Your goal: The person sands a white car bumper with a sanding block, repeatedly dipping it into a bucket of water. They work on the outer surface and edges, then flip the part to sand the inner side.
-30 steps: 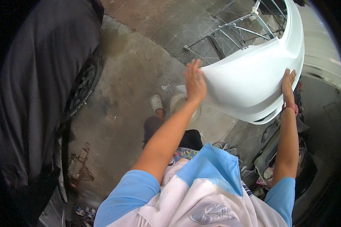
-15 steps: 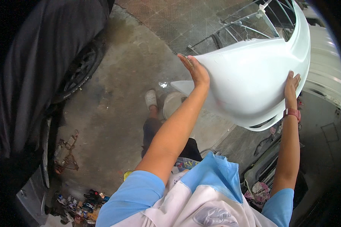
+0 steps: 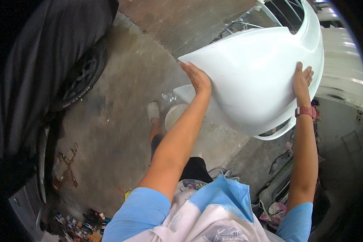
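A large white curved car body panel [image 3: 258, 76], like a bumper, is held up in front of me at the upper right. My left hand [image 3: 197, 76] grips its left edge, and my right hand [image 3: 301, 78] presses flat on its right side, a pink watch on that wrist. Both arms are stretched upward. The panel's far end reaches the top right of the view.
A dark covered car [image 3: 40, 76] with a black wheel [image 3: 78, 82] stands at the left. A white bucket [image 3: 175, 115] sits on the stained concrete floor [image 3: 121, 129] below the panel. A metal rack [image 3: 246, 22] stands behind. Small clutter [image 3: 80, 224] lies at the lower left, more parts at the lower right.
The white panel has tilted and come closer and lower in the view, with both hands still on it. The view has shifted, showing more of the floor at the left.
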`<action>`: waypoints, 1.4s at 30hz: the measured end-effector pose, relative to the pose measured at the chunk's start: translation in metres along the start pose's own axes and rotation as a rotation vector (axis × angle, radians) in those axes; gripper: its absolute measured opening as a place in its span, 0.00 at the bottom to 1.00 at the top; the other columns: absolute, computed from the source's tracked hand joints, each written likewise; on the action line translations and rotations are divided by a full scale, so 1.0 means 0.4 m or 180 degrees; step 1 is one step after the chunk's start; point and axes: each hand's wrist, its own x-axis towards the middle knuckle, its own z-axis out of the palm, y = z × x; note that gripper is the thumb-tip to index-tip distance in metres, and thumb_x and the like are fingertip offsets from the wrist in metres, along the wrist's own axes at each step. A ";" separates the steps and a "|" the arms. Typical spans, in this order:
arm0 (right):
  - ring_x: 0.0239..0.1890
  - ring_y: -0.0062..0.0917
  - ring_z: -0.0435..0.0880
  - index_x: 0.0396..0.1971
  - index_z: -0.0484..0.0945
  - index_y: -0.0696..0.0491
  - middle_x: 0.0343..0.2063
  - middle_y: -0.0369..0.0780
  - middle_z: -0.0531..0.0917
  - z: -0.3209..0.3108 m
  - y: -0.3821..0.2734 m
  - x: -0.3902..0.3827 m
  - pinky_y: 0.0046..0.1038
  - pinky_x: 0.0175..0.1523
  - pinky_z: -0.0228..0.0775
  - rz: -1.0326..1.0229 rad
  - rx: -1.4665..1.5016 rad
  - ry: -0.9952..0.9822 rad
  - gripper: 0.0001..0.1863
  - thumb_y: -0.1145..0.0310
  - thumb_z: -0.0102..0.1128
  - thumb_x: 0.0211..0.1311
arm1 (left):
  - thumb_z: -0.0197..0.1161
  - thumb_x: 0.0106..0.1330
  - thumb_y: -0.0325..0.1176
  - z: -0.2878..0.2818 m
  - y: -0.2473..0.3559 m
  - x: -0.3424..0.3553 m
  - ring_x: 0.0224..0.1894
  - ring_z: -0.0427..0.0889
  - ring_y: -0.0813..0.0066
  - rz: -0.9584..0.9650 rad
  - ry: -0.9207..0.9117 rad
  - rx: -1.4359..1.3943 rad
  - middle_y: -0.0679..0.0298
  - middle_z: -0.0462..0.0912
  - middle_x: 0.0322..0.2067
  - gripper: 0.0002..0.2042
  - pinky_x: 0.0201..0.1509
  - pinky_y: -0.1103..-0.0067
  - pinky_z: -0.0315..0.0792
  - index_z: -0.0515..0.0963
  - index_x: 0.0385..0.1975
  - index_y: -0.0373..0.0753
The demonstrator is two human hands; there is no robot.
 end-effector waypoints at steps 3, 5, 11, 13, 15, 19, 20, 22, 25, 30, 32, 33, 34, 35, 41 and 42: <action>0.84 0.61 0.33 0.83 0.36 0.60 0.82 0.62 0.36 0.002 -0.008 -0.001 0.72 0.79 0.35 0.0087 0.0018 0.0012 0.63 0.18 0.33 0.70 | 0.35 0.86 0.53 0.122 0.129 -0.157 0.86 0.28 0.45 0.1274 0.0624 0.0639 0.44 0.30 0.85 0.39 0.86 0.51 0.24 0.33 0.83 0.31; 0.84 0.61 0.32 0.83 0.36 0.60 0.83 0.62 0.36 0.000 -0.022 -0.005 0.72 0.79 0.35 0.0099 0.0025 0.0002 0.64 0.18 0.33 0.70 | 0.41 0.85 0.46 0.170 0.195 -0.282 0.86 0.28 0.46 0.1861 -0.0528 0.1633 0.47 0.31 0.85 0.38 0.86 0.49 0.24 0.33 0.84 0.35; 0.85 0.60 0.29 0.84 0.35 0.58 0.83 0.60 0.33 -0.014 -0.072 -0.032 0.73 0.79 0.32 0.0338 -0.0002 -0.0210 0.63 0.19 0.34 0.71 | 0.46 0.83 0.43 0.044 0.215 -0.152 0.87 0.34 0.46 0.2111 -0.0026 0.2107 0.48 0.37 0.85 0.37 0.86 0.47 0.30 0.39 0.85 0.40; 0.85 0.60 0.29 0.84 0.35 0.59 0.83 0.60 0.34 -0.015 -0.079 -0.038 0.74 0.78 0.32 0.0333 0.0133 -0.0158 0.63 0.19 0.34 0.71 | 0.50 0.81 0.43 0.054 0.224 -0.103 0.86 0.38 0.44 0.1609 0.0264 0.1936 0.44 0.42 0.84 0.38 0.87 0.50 0.30 0.43 0.83 0.32; 0.84 0.60 0.30 0.84 0.35 0.59 0.83 0.60 0.34 -0.015 -0.080 -0.039 0.74 0.78 0.32 0.0280 0.0134 -0.0108 0.63 0.19 0.35 0.71 | 0.51 0.81 0.43 0.113 0.258 -0.101 0.86 0.39 0.44 0.2421 -0.0013 0.1947 0.41 0.44 0.83 0.39 0.87 0.52 0.31 0.45 0.82 0.27; 0.84 0.60 0.30 0.84 0.35 0.58 0.83 0.60 0.34 -0.012 -0.074 -0.036 0.74 0.78 0.33 0.0325 0.0066 -0.0154 0.63 0.19 0.35 0.71 | 0.60 0.76 0.41 0.208 0.330 -0.134 0.84 0.49 0.41 0.3562 -0.0453 0.2015 0.39 0.51 0.81 0.38 0.86 0.54 0.43 0.56 0.78 0.23; 0.84 0.60 0.30 0.84 0.35 0.58 0.83 0.60 0.34 -0.014 -0.074 -0.034 0.74 0.78 0.33 0.0318 0.0069 -0.0146 0.63 0.19 0.35 0.71 | 0.60 0.76 0.41 0.203 0.323 -0.146 0.84 0.49 0.41 0.3201 -0.0525 0.2096 0.39 0.51 0.81 0.38 0.86 0.54 0.43 0.56 0.78 0.23; 0.85 0.60 0.30 0.84 0.35 0.58 0.83 0.60 0.34 -0.016 -0.075 -0.034 0.73 0.78 0.33 0.0311 0.0102 -0.0144 0.63 0.19 0.35 0.71 | 0.60 0.75 0.40 0.161 0.282 -0.128 0.84 0.49 0.40 0.3150 -0.0194 0.1970 0.38 0.52 0.81 0.38 0.86 0.54 0.43 0.56 0.78 0.23; 0.85 0.59 0.30 0.84 0.34 0.57 0.83 0.59 0.33 -0.016 -0.078 -0.038 0.73 0.79 0.32 0.0397 0.0024 -0.0213 0.62 0.19 0.35 0.71 | 0.46 0.83 0.42 0.057 0.150 -0.088 0.86 0.36 0.43 0.2045 -0.0035 0.2028 0.39 0.40 0.83 0.37 0.88 0.55 0.31 0.42 0.82 0.27; 0.85 0.58 0.30 0.84 0.34 0.58 0.83 0.59 0.34 -0.014 -0.076 -0.043 0.72 0.79 0.32 0.0381 0.0037 -0.0178 0.63 0.19 0.34 0.71 | 0.29 0.85 0.61 -0.018 0.147 0.056 0.86 0.31 0.47 0.0157 0.0216 -0.0041 0.41 0.31 0.84 0.44 0.88 0.59 0.29 0.33 0.81 0.26; 0.85 0.58 0.30 0.84 0.34 0.58 0.83 0.59 0.34 -0.012 -0.070 -0.039 0.72 0.79 0.32 0.0362 0.0024 -0.0134 0.63 0.19 0.33 0.71 | 0.28 0.84 0.64 0.003 0.182 0.013 0.86 0.30 0.49 0.0393 0.0489 -0.0188 0.42 0.28 0.84 0.46 0.88 0.60 0.29 0.32 0.81 0.25; 0.85 0.58 0.30 0.84 0.35 0.58 0.83 0.60 0.34 -0.011 -0.067 -0.037 0.72 0.79 0.32 0.0352 0.0005 -0.0123 0.63 0.19 0.33 0.71 | 0.28 0.85 0.61 0.024 0.184 -0.044 0.86 0.28 0.46 0.0351 0.0428 0.0134 0.40 0.27 0.83 0.45 0.88 0.59 0.28 0.30 0.81 0.24; 0.85 0.58 0.30 0.84 0.35 0.58 0.83 0.60 0.34 -0.010 -0.062 -0.033 0.72 0.79 0.32 0.0296 -0.0023 -0.0109 0.63 0.19 0.33 0.71 | 0.29 0.85 0.60 0.051 0.167 -0.136 0.86 0.27 0.45 0.0681 0.0265 0.0538 0.38 0.26 0.83 0.44 0.88 0.57 0.27 0.29 0.80 0.24; 0.85 0.58 0.30 0.84 0.35 0.58 0.83 0.60 0.34 -0.008 -0.058 -0.030 0.72 0.79 0.32 0.0302 -0.0010 -0.0122 0.63 0.19 0.33 0.71 | 0.29 0.85 0.59 0.066 0.153 -0.184 0.86 0.26 0.43 0.0591 0.0069 0.0916 0.37 0.25 0.82 0.44 0.88 0.56 0.26 0.27 0.80 0.23; 0.85 0.59 0.33 0.84 0.37 0.59 0.83 0.61 0.35 0.002 -0.043 -0.022 0.73 0.79 0.35 0.0178 -0.0065 0.0026 0.63 0.19 0.33 0.70 | 0.25 0.84 0.61 0.023 0.091 -0.004 0.86 0.26 0.43 0.0413 0.0342 -0.0288 0.38 0.24 0.82 0.44 0.88 0.55 0.27 0.27 0.81 0.26; 0.85 0.59 0.33 0.84 0.37 0.59 0.83 0.61 0.36 0.003 -0.043 -0.023 0.73 0.78 0.36 0.0170 -0.0060 0.0045 0.63 0.19 0.34 0.70 | 0.24 0.84 0.62 0.017 0.100 0.018 0.86 0.26 0.43 0.0169 0.0373 -0.0184 0.38 0.24 0.83 0.44 0.88 0.55 0.27 0.27 0.81 0.26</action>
